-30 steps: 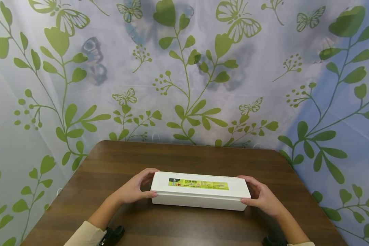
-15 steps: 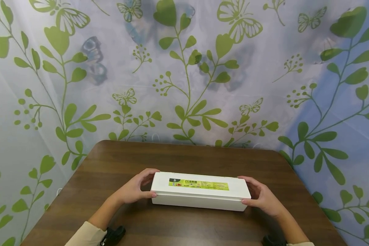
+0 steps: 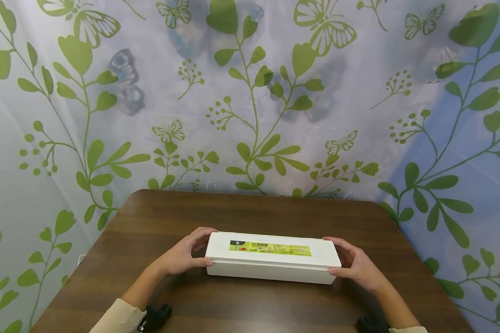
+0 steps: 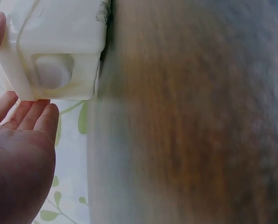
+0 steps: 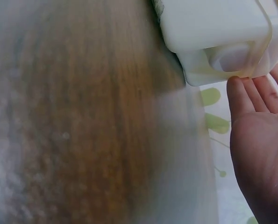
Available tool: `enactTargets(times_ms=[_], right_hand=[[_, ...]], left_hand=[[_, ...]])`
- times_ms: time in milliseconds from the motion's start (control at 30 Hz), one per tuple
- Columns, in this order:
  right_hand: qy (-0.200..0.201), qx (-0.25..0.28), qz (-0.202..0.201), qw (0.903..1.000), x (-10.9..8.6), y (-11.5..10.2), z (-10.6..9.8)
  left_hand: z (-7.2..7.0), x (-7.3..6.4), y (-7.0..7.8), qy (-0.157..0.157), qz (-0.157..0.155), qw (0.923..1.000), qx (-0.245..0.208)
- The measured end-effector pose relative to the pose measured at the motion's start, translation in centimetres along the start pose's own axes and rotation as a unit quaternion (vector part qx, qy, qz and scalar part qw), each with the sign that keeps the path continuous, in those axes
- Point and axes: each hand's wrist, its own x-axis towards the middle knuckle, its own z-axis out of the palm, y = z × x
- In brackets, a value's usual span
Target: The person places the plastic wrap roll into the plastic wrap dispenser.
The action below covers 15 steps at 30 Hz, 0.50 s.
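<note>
A long white cling film box (image 3: 271, 274) lies on the table in the head view, its lid down. On the lid is a yellow-green label (image 3: 271, 248). My left hand (image 3: 185, 253) grips the box's left end, thumb at the front edge and fingers at the back. The right hand (image 3: 360, 267) holds the opposite end the same way. In the left wrist view, a round roll end (image 4: 53, 72) shows through an opening in the box's end wall, beside the left hand (image 4: 22, 158). Through the other end's opening, the right wrist view shows another roll end (image 5: 230, 58).
The brown wooden table (image 3: 250, 210) has rounded far corners. Behind it hangs a pale curtain (image 3: 250, 115) printed with green leaves and butterflies. A dark wrist strap (image 3: 155, 318) sits at the left wrist, another (image 3: 371, 324) at the right.
</note>
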Motion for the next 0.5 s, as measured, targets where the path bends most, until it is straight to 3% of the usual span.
enactTargets(times_ms=[500], right_hand=[[-0.028,0.047,0.003,0.9985,-0.25,0.58,-0.28]], left_hand=[[-0.01,-0.17,0.47,-0.01,-0.013,0.9997,-0.016]])
